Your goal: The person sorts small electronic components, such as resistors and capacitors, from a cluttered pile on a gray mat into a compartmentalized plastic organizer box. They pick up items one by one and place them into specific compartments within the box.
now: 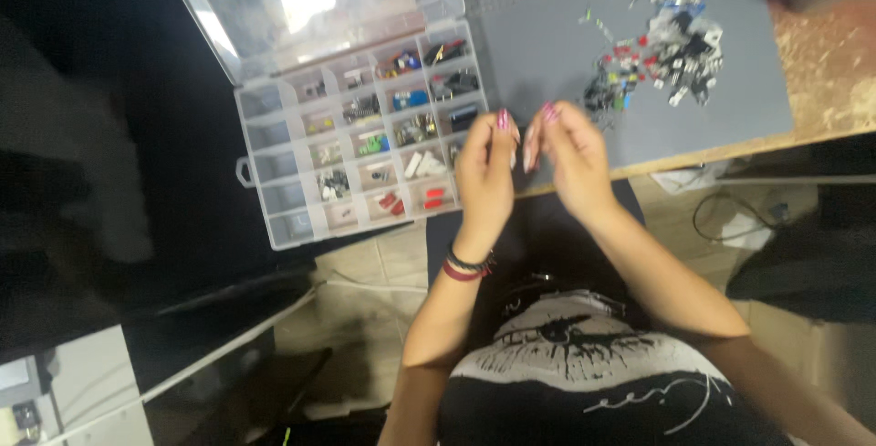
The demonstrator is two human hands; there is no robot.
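Both hands are up over the near edge of the grey mat [547, 36], held close together. The left hand [484, 177] and right hand [570, 159] have their fingers pinched narrow, tips almost meeting — looks like a tiny part between them, but it's too small and blurred to make out, so I can't tell what it is or which way its long axis runs. Painted nails show on both hands, and there are dark and red bands on the left wrist.

Using the mat as the landmark: just left of it sits a clear compartment box [365, 127] with its lid [310, 4] flipped open away from the person. The box's long side runs roughly along the mat's left edge, tilted a bit. Many of its cells hold small bits — blue, green, red, black, white.

At the mat's far right corner there's a loose pile of small parts [662, 40], mostly black and grey with some red and blue mixed in, well apart from the hands. The mat lies on a wooden tabletop [821, 54], which shows past its right edge.
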